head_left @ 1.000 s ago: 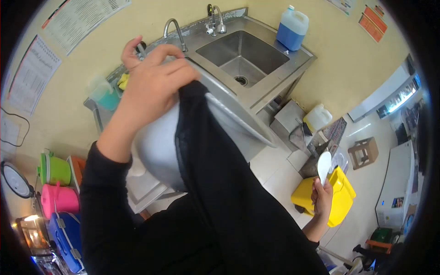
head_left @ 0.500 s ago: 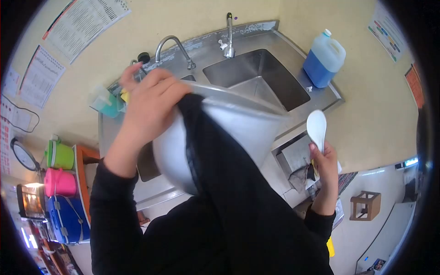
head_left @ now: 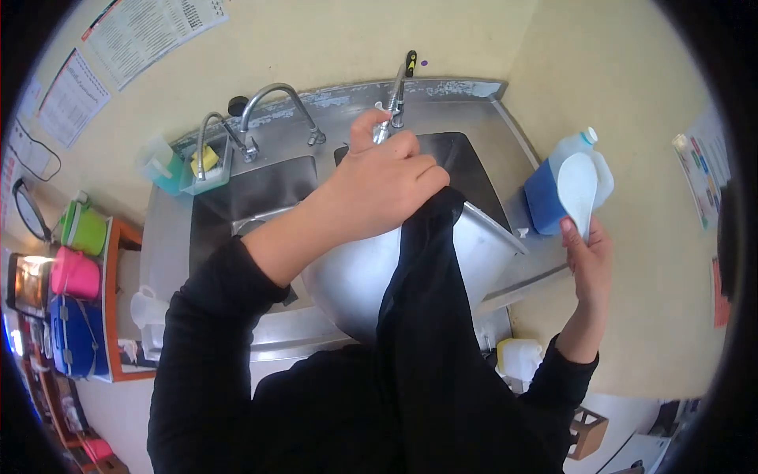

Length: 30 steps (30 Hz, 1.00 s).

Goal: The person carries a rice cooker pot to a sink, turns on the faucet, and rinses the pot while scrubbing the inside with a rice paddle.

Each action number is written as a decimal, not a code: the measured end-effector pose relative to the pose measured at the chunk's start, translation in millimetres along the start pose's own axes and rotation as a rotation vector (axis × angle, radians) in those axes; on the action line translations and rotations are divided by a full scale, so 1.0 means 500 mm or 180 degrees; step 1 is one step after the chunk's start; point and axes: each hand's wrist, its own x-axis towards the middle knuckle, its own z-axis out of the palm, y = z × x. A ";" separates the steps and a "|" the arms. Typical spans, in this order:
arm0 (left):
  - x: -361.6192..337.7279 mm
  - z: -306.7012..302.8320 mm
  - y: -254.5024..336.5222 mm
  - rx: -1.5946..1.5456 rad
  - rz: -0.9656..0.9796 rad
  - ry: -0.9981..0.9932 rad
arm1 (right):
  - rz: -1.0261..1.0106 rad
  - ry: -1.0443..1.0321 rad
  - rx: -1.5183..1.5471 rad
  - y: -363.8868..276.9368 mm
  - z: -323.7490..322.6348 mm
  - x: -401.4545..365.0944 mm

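Observation:
My left hand [head_left: 387, 178] is closed on the rim of a large silver metal pot [head_left: 347, 276], one finger raised. The pot is tilted, held above the front of the sink counter. Black cloth [head_left: 430, 261] hangs across the pot's side and passes beneath my left hand, hiding part of the rim. On the right, my right hand [head_left: 588, 249] grips the handle of a white rice paddle [head_left: 578, 186], its blade pointing up. Behind the paddle stands a jug of blue liquid [head_left: 541, 193]. The inside of the pot is out of sight.
A steel counter [head_left: 170, 237] holds a left basin [head_left: 260, 186], a right basin [head_left: 466, 158] and curved taps [head_left: 280, 91]. A yellow sponge [head_left: 205, 158] sits in a tub near a green-tinted jug [head_left: 164, 170]. Buckets and a blue cooler [head_left: 79, 336] occupy an orange-edged shelf at left.
The view has shifted. My left hand and the pot have moved right, uncovering the left basin and sponge. The rice paddle now overlaps the blue-liquid jug.

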 end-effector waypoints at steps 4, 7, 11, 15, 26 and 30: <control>0.042 0.071 0.013 0.0240 -0.0175 0.0126 | -0.0034 -0.0319 -0.0249 0.037 -0.015 0.163; 0.054 0.130 0.006 0.0393 -0.0418 0.0159 | -0.0083 -0.0829 -0.0365 0.052 0.023 0.279; 0.059 0.193 0.000 0.0428 -0.0734 -0.0031 | -0.0643 -0.1763 -0.1033 0.103 0.116 0.451; 0.058 0.269 0.009 0.0488 -0.0771 -0.0144 | -0.0466 -0.2904 -0.1330 0.230 0.250 0.598; -0.022 0.405 0.034 -0.0091 -0.0861 -0.0825 | -0.1608 -0.2216 -0.1297 0.339 0.649 0.701; -0.051 0.416 0.016 -0.0033 -0.1035 -0.0889 | -0.1499 -0.1929 -0.0857 0.373 0.775 0.730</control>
